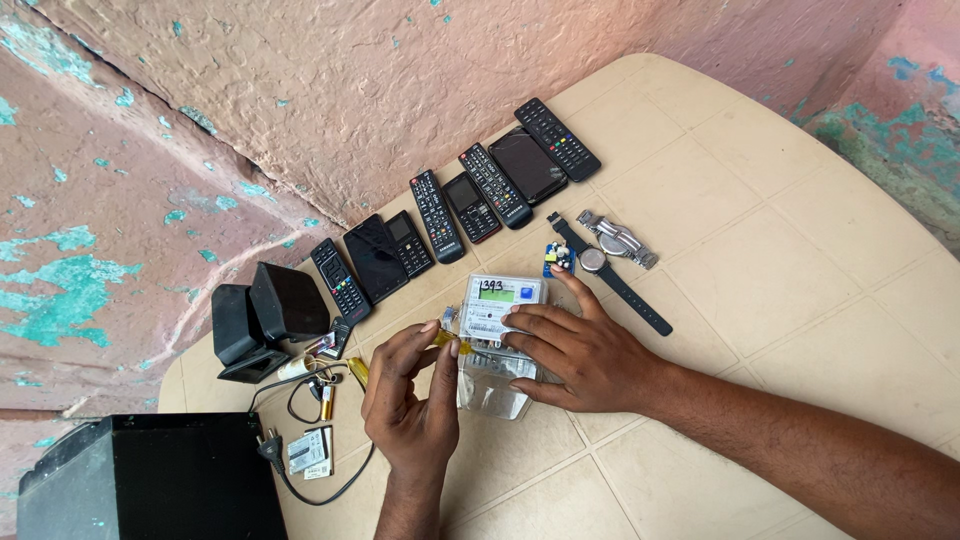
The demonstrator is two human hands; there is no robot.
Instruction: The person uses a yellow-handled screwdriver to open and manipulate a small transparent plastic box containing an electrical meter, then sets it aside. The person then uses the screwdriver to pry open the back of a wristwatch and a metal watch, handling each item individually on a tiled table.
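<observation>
Electricity meter (497, 330), white top with a clear lower cover, lay flat near the middle of the cream table (780, 250), display end pointing toward the wall. Right hand (575, 350) lay flat across it, fingers spread wide, pinning the body down; nothing gripped. Left hand (412, 395) sat just beside the meter's left edge, fingers pinched narrow around a small yellow-handled tool (449, 340), tip against the meter's side; couldn't tell exactly where the tip met the casing. Just beyond the meter: a small blue circuit board (557, 258), a black-strap wristwatch (605, 275) laid out straight, and a metal-band watch (617, 238) beside it. Along the wall edge ran a row of black remotes and phones: remote (557, 138) at the far end, then a large dark phone (527, 165), more remotes and keypad handsets, down to a remote (340, 280) nearest the speakers. Two small black speakers (265, 315) stood at the table's left end, black cable and plug (272, 448) trailing below them, a small flat battery (305, 452) next to the plug. Big black box (150, 475) at the near left corner. Pink peeling wall (300, 90) behind.
</observation>
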